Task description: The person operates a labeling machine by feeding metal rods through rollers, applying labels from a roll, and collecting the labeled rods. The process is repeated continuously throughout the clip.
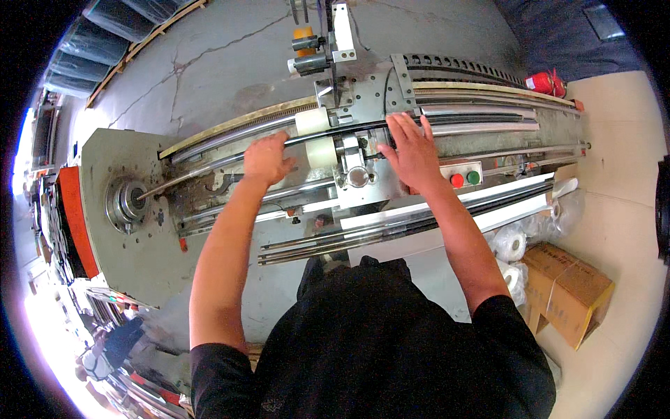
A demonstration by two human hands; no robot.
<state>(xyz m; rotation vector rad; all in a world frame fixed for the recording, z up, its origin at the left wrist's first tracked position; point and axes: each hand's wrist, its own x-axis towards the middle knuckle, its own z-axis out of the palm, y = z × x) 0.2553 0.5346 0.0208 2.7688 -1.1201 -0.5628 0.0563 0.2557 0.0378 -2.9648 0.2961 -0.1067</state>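
In the head view, the left hand (pixel 266 159) is covering the long rod (pixel 308 136), grip indeterminable, the right hand (pixel 413 146) is spreading its fingers over it, the chuck (pixel 124 204) leftward is apparently already receiving it, and nearer rods (pixel 300 241) are lying unmounted.

Long rod (pixel 307 137): black at mid-length, silver-grey toward the chuck (pixel 127 202). Rollers (pixel 321 152): cream. Machine end housing (pixel 105 164): pale grey-green, marked with dark spots; panel (pixel 78 222) beside it orange-red. Control box (pixel 447 172): off-white face, red button (pixel 457 181), green button (pixel 474 177). Fire extinguisher (pixel 544 84): red. Carton (pixel 569 279): brown, dark print. Shirt (pixel 412 342): black. Floor (pixel 230 42): grey, veined with darker crack lines.
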